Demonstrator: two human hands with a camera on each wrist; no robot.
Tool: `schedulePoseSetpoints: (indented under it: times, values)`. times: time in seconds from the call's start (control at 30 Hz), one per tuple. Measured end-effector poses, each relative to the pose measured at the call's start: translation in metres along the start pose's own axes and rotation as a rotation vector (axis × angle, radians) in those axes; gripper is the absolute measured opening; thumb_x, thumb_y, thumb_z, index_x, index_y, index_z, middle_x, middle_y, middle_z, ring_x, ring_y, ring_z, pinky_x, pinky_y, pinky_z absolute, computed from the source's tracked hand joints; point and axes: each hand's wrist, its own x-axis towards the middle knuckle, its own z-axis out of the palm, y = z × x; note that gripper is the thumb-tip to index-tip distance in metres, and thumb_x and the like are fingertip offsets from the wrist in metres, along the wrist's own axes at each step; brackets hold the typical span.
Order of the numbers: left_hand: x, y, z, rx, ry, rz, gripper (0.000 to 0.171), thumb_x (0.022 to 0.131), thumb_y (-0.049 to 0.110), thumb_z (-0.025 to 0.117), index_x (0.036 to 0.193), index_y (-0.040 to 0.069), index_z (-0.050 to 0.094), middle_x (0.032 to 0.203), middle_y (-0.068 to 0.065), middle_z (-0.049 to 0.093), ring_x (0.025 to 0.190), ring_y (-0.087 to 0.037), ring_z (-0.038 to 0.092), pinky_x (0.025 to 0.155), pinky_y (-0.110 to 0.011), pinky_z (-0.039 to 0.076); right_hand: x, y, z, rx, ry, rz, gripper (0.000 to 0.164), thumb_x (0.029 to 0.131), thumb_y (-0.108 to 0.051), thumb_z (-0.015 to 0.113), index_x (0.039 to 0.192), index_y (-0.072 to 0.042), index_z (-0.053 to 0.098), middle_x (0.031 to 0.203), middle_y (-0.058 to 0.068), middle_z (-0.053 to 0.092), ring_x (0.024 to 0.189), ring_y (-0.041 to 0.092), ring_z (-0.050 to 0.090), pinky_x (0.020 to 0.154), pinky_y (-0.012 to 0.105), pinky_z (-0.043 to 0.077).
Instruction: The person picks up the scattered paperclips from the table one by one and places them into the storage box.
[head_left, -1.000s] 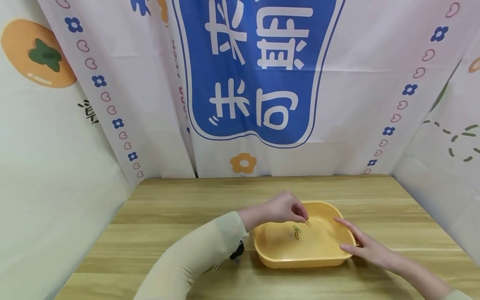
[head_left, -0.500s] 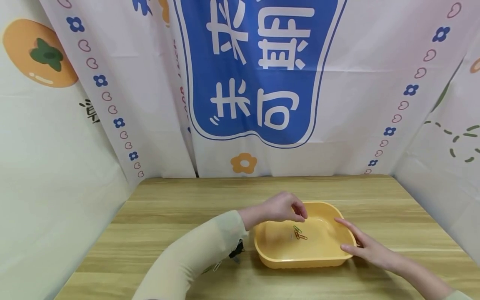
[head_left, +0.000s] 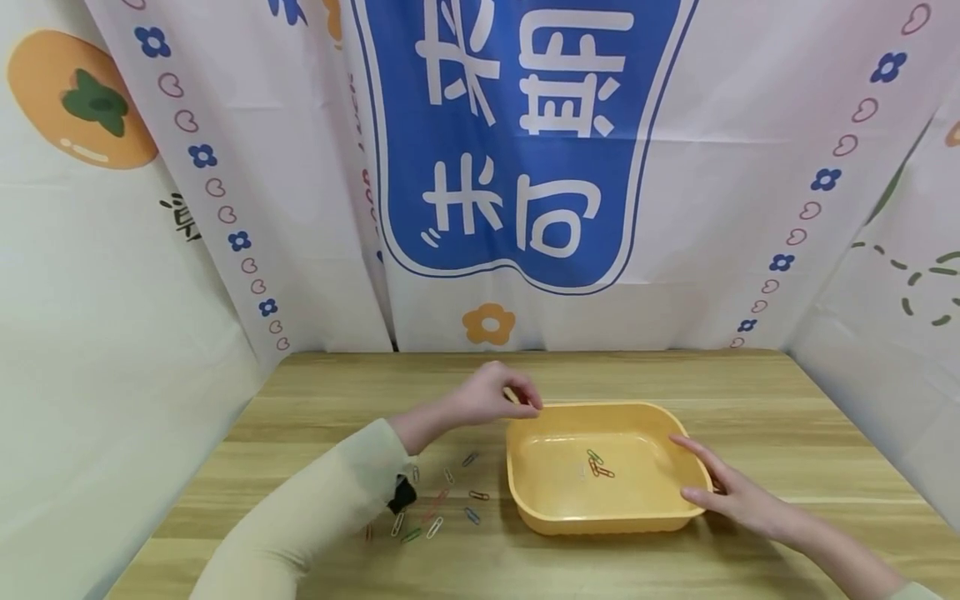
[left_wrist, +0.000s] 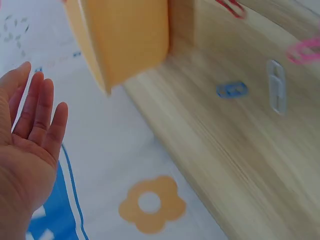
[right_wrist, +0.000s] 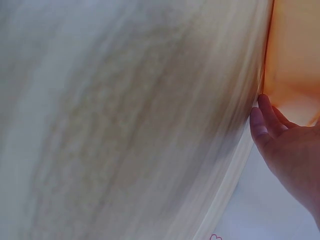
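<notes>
My left hand (head_left: 498, 393) is raised by the back left corner of a yellow plastic basin (head_left: 607, 527). Its fingers are loosely bent; the left wrist view shows the hand (left_wrist: 30, 150) with nothing in it. At the basin's right end my right hand (head_left: 750, 504) grips the wall, thumb and index finger over the rim. Red paper clips (head_left: 602, 469) and a green paper clip (head_left: 595, 456) lie together on the basin floor. Left of the basin several loose paper clips are scattered, among them a blue paper clip (head_left: 472, 516) and a white paper clip (head_left: 435, 527).
A wooden table (head_left: 337, 383) carries everything. White printed cloth (head_left: 720, 208) hangs behind it and on both sides. The left sleeve (head_left: 300, 508) passes over the left part of the table, with a black object (head_left: 402, 494) at the wrist.
A paper clip pinched in my left hand dropped into the basin beside the others. That hand then moved left, out from over the basin, uncovering the loose clips. My right hand stayed put.
</notes>
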Motion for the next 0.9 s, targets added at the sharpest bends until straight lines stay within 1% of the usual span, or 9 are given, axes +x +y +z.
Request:
schedulePoseSetpoints:
  times: [0.13,0.23,0.27,0.33,0.5,0.57,0.7,0.8,0.9]
  values:
    - [-0.026,-0.008,-0.011,-0.064,0.069,-0.06,0.004,0.087,0.011,0.074,0.087,0.007,0.074,0.082,0.004,0.069,0.079,-0.01,0.064,0.07,-0.025,0.055,0.0,-0.001,0.0,0.017,0.001,0.027,0.064,0.096,0.005,0.052,0.149,0.007,0.015,0.144,0.048,0.004,0.119,-0.007,0.042,0.086,0.021,0.048]
    - [-0.042,-0.014,-0.014,-0.102,0.094,-0.092,0.004,0.087,0.01,0.074,0.088,0.006,0.073,0.084,0.003,0.069,0.081,-0.012,0.064,0.072,-0.027,0.055,-0.001,-0.002,-0.001,0.004,0.005,0.022,0.064,0.096,0.005,0.053,0.149,0.006,0.017,0.143,0.048,0.006,0.119,-0.007,0.041,0.086,0.02,0.048]
    - [-0.047,-0.017,-0.014,-0.114,0.093,-0.102,0.004,0.087,0.009,0.074,0.089,0.005,0.073,0.085,0.002,0.069,0.082,-0.013,0.064,0.072,-0.028,0.055,-0.001,-0.002,-0.001,-0.001,0.005,0.017,0.064,0.096,0.005,0.053,0.149,0.005,0.017,0.143,0.048,0.006,0.119,-0.007,0.041,0.086,0.021,0.048]
    - [-0.057,-0.023,-0.013,-0.108,0.089,-0.115,0.004,0.087,0.008,0.073,0.09,0.005,0.072,0.087,0.002,0.069,0.083,-0.014,0.064,0.074,-0.029,0.055,-0.001,-0.002,-0.001,-0.008,0.01,0.016,0.064,0.096,0.005,0.053,0.149,0.004,0.018,0.143,0.047,0.007,0.119,-0.007,0.041,0.086,0.02,0.047]
    - [-0.076,-0.04,-0.007,-0.04,0.053,-0.156,0.009,0.088,0.008,0.072,0.097,0.004,0.071,0.095,-0.003,0.069,0.086,-0.015,0.064,0.076,-0.028,0.054,0.0,-0.001,0.0,-0.004,0.002,0.025,0.064,0.096,0.004,0.053,0.149,0.005,0.017,0.143,0.047,0.007,0.119,-0.006,0.042,0.086,0.02,0.048]
    - [-0.081,-0.047,-0.005,-0.022,0.031,-0.175,0.013,0.088,0.009,0.073,0.099,0.003,0.071,0.099,-0.005,0.068,0.088,-0.015,0.063,0.076,-0.028,0.054,0.0,-0.001,-0.001,0.002,-0.001,0.034,0.064,0.097,0.004,0.053,0.149,0.005,0.017,0.144,0.047,0.006,0.118,-0.005,0.043,0.086,0.021,0.048]
    - [-0.086,-0.062,-0.002,0.024,0.008,-0.208,0.016,0.086,0.012,0.076,0.1,0.005,0.071,0.102,-0.002,0.067,0.092,-0.017,0.061,0.077,-0.028,0.053,0.001,-0.001,-0.001,-0.001,-0.005,0.034,0.064,0.097,0.004,0.052,0.149,0.006,0.016,0.144,0.047,0.005,0.119,-0.005,0.043,0.086,0.02,0.047]
    - [-0.088,-0.071,-0.001,0.053,-0.001,-0.232,0.019,0.083,0.013,0.078,0.1,0.007,0.071,0.101,-0.002,0.066,0.093,-0.019,0.062,0.079,-0.031,0.053,0.001,-0.001,-0.001,-0.008,-0.003,0.033,0.063,0.097,0.003,0.053,0.148,0.007,0.016,0.144,0.046,0.007,0.119,-0.006,0.042,0.087,0.019,0.047]
    - [-0.089,-0.079,0.001,0.073,-0.027,-0.255,0.021,0.082,0.016,0.08,0.1,0.01,0.072,0.099,0.001,0.065,0.092,-0.017,0.062,0.081,-0.031,0.052,0.001,-0.001,-0.001,0.004,-0.011,0.025,0.063,0.097,0.004,0.052,0.148,0.007,0.016,0.143,0.047,0.007,0.118,-0.005,0.043,0.086,0.02,0.048]
